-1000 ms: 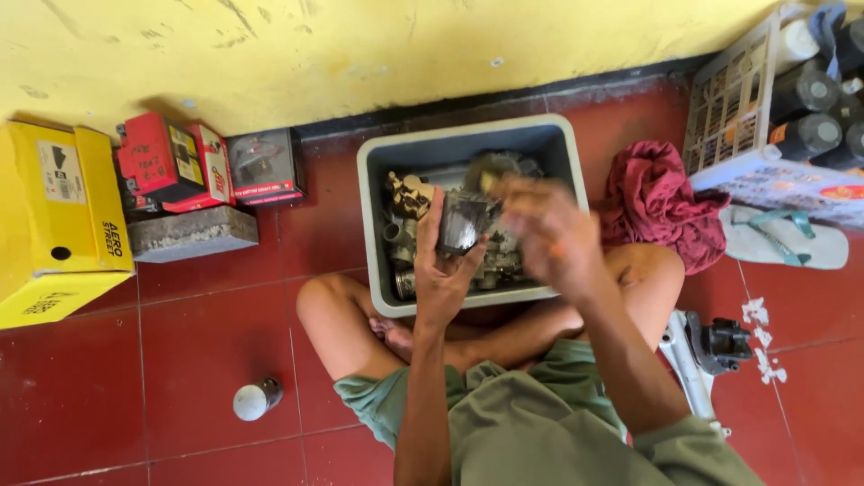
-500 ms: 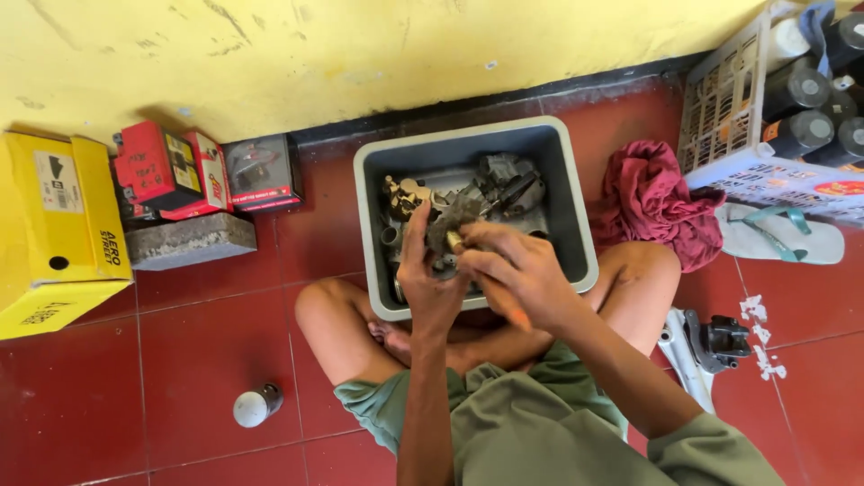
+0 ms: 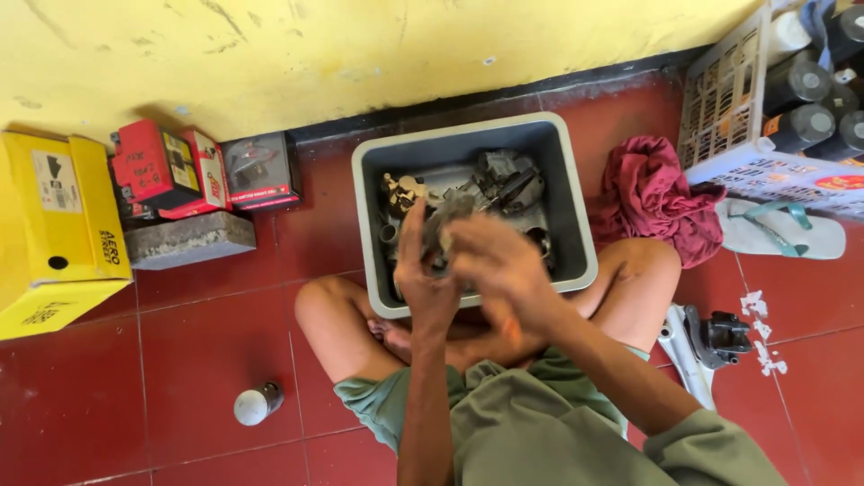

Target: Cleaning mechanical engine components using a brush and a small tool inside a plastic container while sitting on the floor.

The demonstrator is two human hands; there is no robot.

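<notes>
Both hands have dropped lower over the grey plastic tub (image 3: pixel 576 225): the left hand (image 3: pixel 423 270) and right hand (image 3: pixel 499 261) clench one dark metal part (image 3: pixel 443 227) between their fingers. It sits just above the tub's near edge, with the other loose engine parts (image 3: pixel 504 180) beyond the fingers.

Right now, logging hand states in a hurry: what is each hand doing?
Left hand: closed on a grey metal part.
Right hand: on the same part; grip blurred, cannot tell.

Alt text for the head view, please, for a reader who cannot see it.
A person sitting cross-legged on a red tiled floor holds a small dark metal part in the left hand and right hand over a grey tub of metal parts. Coloured boxes line the yellow wall; a crimson cloth lies to the right.
</notes>
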